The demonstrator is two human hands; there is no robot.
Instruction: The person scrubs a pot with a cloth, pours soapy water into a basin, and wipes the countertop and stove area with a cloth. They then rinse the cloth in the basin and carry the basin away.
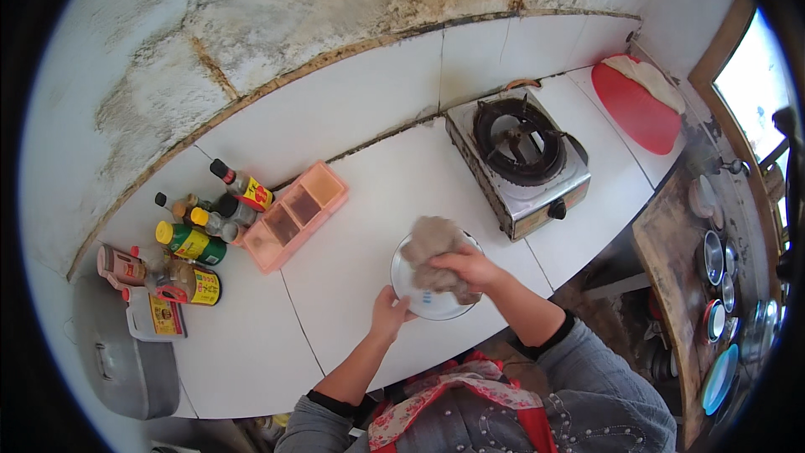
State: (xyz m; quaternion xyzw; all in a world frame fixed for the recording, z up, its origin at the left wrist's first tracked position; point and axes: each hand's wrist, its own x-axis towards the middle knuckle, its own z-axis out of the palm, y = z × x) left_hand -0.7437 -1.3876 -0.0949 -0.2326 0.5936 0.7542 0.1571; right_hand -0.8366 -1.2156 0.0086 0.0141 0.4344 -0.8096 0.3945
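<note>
A round white plate with a dark rim and small blue marks is held over the white tiled counter. My left hand grips its lower left edge, thumb on the upper side. A crumpled grey-brown cloth lies against the plate's face, and my right hand is closed on it. The cloth hides much of the plate's upper part.
A gas stove stands behind and right. A pink seasoning box, sauce bottles and a large metal pot are at left. A red tray lies far right, near a wooden table with bowls.
</note>
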